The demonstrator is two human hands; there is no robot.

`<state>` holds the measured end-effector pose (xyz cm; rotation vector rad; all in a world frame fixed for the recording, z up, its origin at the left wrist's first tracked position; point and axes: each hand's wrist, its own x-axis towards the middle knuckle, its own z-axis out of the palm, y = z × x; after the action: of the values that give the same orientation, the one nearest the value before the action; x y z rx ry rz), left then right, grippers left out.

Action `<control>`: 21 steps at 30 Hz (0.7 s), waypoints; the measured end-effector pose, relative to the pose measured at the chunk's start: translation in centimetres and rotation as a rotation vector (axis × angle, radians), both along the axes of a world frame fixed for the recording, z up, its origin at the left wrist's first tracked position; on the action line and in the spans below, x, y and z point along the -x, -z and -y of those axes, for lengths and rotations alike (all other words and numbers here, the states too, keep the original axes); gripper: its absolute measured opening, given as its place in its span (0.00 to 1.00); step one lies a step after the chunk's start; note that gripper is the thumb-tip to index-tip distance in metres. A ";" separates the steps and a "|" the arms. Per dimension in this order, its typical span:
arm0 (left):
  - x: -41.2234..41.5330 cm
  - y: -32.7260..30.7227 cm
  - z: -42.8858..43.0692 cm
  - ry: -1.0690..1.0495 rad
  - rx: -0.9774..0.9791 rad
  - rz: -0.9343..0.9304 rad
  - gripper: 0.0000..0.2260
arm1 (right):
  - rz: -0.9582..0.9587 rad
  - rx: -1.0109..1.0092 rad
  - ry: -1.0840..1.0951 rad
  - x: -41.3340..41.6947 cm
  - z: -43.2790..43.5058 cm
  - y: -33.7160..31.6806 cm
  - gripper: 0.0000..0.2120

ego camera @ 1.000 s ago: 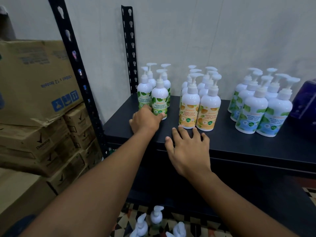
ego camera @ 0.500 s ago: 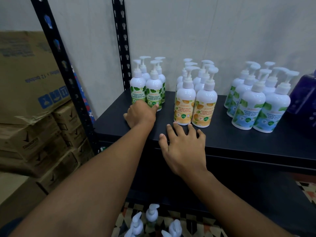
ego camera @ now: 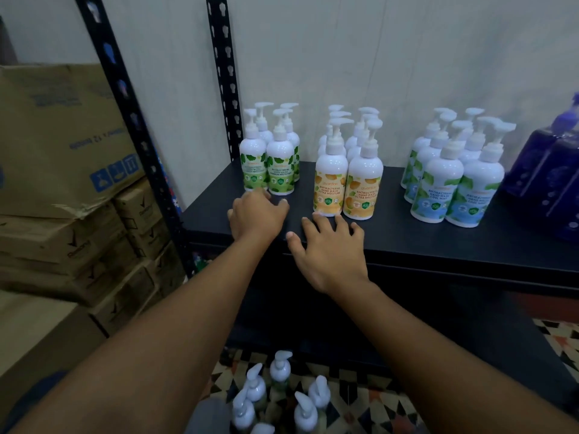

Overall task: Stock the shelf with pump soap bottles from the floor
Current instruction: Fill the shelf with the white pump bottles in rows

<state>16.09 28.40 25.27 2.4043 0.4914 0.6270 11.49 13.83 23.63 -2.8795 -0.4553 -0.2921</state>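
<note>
On the black shelf (ego camera: 438, 245) stand three groups of white pump soap bottles: green-labelled (ego camera: 280, 166) at the left, orange-labelled (ego camera: 330, 183) in the middle, blue-labelled (ego camera: 443, 189) to the right. My left hand (ego camera: 258, 214) rests on the shelf just in front of the green group, fingers loosely bent, holding nothing. Flat on the shelf's front edge lies my right hand (ego camera: 329, 245), fingers spread, its fingertips close to the orange bottles' bases. Several more pump bottles (ego camera: 280, 393) stand on the patterned floor below, between my forearms.
Dark blue bottles (ego camera: 554, 170) fill the shelf's right end. Two black perforated uprights (ego camera: 222, 73) frame the shelf's left side. Stacked cardboard boxes (ego camera: 62, 170) stand to the left. A pale wall closes the back.
Both hands stay in about the same place on the shelf; the left hand's fingers have loosened slightly. The view has shifted a little.
</note>
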 end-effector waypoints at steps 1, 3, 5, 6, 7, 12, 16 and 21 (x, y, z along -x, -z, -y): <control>1.5 0.5 0.3 0.018 -0.052 -0.008 0.18 | -0.009 -0.012 -0.023 0.2 0.4 0.0 0.31; 4.7 1.5 0.7 0.069 -0.112 0.010 0.19 | -0.002 -0.053 -0.064 1.1 1.5 0.2 0.31; 8.3 2.5 1.0 0.118 -0.085 0.043 0.18 | 0.045 -0.125 -0.099 2.5 2.7 0.8 0.29; 10.2 3.1 1.2 0.135 -0.058 0.051 0.18 | 0.074 -0.178 -0.118 3.3 3.3 1.2 0.27; 12.1 3.7 1.4 0.142 -0.028 0.049 0.18 | 0.097 -0.244 -0.140 4.4 3.8 1.7 0.24; 20.1 8.9 2.4 0.194 0.039 -0.107 0.15 | 0.045 -0.477 -0.206 10.1 5.9 7.6 0.14; 23.4 13.2 3.1 0.161 0.148 -0.227 0.12 | -0.253 -0.499 -0.184 11.6 6.3 12.7 0.13; 26.3 18.9 4.2 0.123 0.273 -0.401 0.08 | -0.460 -0.453 -0.052 11.9 7.6 18.4 0.11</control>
<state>-10.20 24.17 6.37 2.2748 0.5481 0.0154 -0.41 6.22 5.18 -2.3805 -0.3244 0.2465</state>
